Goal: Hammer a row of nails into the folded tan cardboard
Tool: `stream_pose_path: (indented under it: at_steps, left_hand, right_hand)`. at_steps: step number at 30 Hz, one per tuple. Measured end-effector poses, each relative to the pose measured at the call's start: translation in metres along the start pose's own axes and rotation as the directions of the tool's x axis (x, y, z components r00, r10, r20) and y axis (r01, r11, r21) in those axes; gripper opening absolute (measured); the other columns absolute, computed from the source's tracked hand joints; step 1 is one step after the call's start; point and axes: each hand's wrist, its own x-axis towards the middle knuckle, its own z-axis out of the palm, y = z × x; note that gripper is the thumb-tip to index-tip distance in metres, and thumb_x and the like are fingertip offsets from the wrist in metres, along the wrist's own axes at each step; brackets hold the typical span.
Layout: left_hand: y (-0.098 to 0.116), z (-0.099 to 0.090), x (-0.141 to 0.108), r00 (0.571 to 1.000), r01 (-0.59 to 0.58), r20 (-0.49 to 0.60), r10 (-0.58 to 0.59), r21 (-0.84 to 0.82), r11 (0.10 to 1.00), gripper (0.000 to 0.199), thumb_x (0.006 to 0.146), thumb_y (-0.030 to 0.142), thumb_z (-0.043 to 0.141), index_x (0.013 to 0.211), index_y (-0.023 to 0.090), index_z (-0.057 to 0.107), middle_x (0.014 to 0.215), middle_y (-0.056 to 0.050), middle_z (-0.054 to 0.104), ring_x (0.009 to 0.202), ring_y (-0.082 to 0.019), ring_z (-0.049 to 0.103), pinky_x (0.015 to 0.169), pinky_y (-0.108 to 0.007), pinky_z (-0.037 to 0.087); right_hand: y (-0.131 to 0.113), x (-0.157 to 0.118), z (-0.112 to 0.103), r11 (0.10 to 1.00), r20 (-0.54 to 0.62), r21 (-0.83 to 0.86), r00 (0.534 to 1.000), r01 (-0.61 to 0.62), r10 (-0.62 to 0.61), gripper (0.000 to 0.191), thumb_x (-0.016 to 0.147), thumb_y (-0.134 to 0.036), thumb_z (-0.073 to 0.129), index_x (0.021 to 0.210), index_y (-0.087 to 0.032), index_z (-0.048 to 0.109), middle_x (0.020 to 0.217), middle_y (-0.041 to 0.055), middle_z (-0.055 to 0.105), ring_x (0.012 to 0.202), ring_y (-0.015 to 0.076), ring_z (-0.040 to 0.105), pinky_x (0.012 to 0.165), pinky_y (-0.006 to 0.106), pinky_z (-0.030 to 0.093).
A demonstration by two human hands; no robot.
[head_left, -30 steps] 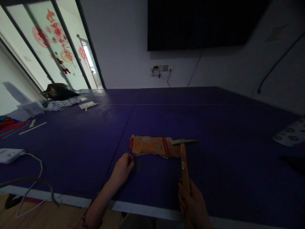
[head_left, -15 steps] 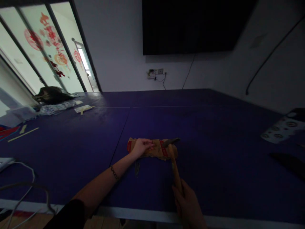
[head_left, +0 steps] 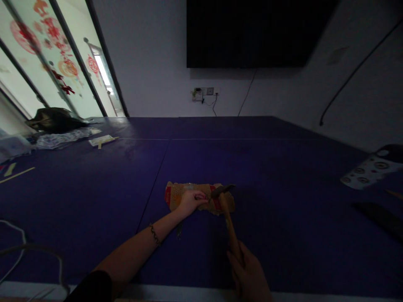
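A flattened piece of brown cardboard point(head_left: 176, 200) with red bands lies on the dark blue table point(head_left: 277, 243). My left hand point(head_left: 192, 201) rests on its middle, thumb and fingertips pinched together. Whatever they hold, if anything, is too small and dim to make out. Wrapped around the wooden handle of a hammer point(head_left: 231, 230) is my right hand point(head_left: 250, 270). The dark hammer head point(head_left: 223, 191) is over the right part of the cardboard, close to the left fingertips. Thin metal pieces point(head_left: 179, 230) lie partly hidden beside my left forearm.
At the far left are a black bag point(head_left: 58, 119), a crumpled pile point(head_left: 66, 137) and a small white packet point(head_left: 102, 140). White cables point(head_left: 23, 241) loop at the near left. A patterned object point(head_left: 367, 172) and a dark flat thing point(head_left: 379, 216) lie to the right.
My left hand has shifted slightly right on the cardboard, its fingertips now closer to the hammer head. More of the cardboard's left part shows. The hammer stays low over the right part.
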Motion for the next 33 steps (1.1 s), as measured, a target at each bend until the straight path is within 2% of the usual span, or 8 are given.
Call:
stream_pose_path:
  at_steps: [3,8,11,17,22,27,33]
  left_hand:
    - [0.001,-0.002,0.0,1.0,-0.011,0.022,0.009,0.079,0.997,0.009,0.068,0.022,0.07,0.075,0.015,0.07,0.072,0.0,0.07,0.066,-0.013,0.063,0.059,-0.019,0.045]
    - [0.005,-0.004,-0.004,0.998,-0.046,0.051,0.036,0.211,0.976,0.008,0.071,0.025,0.068,0.073,0.018,0.073,0.072,0.0,0.07,0.066,-0.013,0.061,0.059,-0.019,0.041]
    - [0.008,-0.004,-0.006,0.998,-0.06,0.05,0.048,0.267,0.962,0.009,0.072,0.026,0.068,0.075,0.019,0.073,0.075,0.0,0.07,0.067,-0.013,0.061,0.06,-0.02,0.041]
    - [0.013,-0.002,-0.01,0.999,-0.054,0.024,0.049,0.327,0.944,0.012,0.076,0.027,0.065,0.08,0.021,0.073,0.08,0.0,0.071,0.07,-0.013,0.062,0.063,-0.02,0.042]
    - [0.015,-0.002,-0.01,0.999,-0.045,0.002,0.047,0.341,0.939,0.013,0.076,0.03,0.065,0.08,0.021,0.074,0.08,0.0,0.071,0.07,-0.014,0.062,0.063,-0.021,0.042]
    - [0.014,-0.001,-0.007,0.999,-0.049,-0.006,0.054,0.33,0.943,0.011,0.073,0.03,0.067,0.073,0.021,0.073,0.077,0.001,0.071,0.072,-0.015,0.063,0.064,-0.021,0.043]
    - [0.017,0.0,-0.007,0.998,-0.045,-0.02,0.054,0.321,0.946,0.011,0.073,0.03,0.068,0.071,0.021,0.073,0.076,0.0,0.07,0.071,-0.015,0.062,0.061,-0.022,0.042]
  right_hand:
    - [0.003,0.0,0.001,1.0,0.011,0.008,1.0,-0.01,0.01,0.039,0.072,-0.043,0.05,0.096,-0.013,0.057,0.051,-0.0049,0.052,0.04,0.0127,0.049,0.039,0.024,0.039]
    - [0.003,-0.004,0.002,0.999,-0.096,-0.031,0.995,0.026,-0.029,0.04,0.071,-0.046,0.052,0.096,-0.016,0.061,0.054,-0.0017,0.059,0.042,0.0137,0.052,0.037,0.022,0.038]
    - [0.001,-0.004,0.001,0.997,-0.08,-0.07,0.996,0.037,-0.042,0.039,0.071,-0.047,0.052,0.092,-0.015,0.063,0.053,-0.0012,0.06,0.041,0.0141,0.054,0.038,0.023,0.04]
    - [-0.002,-0.003,-0.001,0.991,-0.1,-0.1,0.99,0.085,-0.095,0.038,0.069,-0.044,0.052,0.09,-0.015,0.064,0.068,0.0063,0.069,0.061,0.0201,0.064,0.056,0.026,0.049]
    - [-0.003,-0.003,-0.002,0.996,-0.038,-0.085,0.998,0.041,-0.044,0.038,0.069,-0.044,0.05,0.089,-0.014,0.062,0.063,0.0034,0.067,0.053,0.0178,0.062,0.051,0.026,0.048]
    - [0.0,-0.003,0.0,0.998,-0.023,-0.059,1.0,-0.012,0.011,0.041,0.071,-0.046,0.049,0.095,-0.015,0.061,0.044,-0.0049,0.053,0.036,0.0139,0.05,0.036,0.024,0.039]
    - [-0.004,-0.004,-0.003,0.996,-0.046,-0.084,0.998,0.032,-0.036,0.038,0.068,-0.045,0.053,0.09,-0.016,0.063,0.047,-0.0029,0.056,0.042,0.0152,0.054,0.039,0.024,0.041]
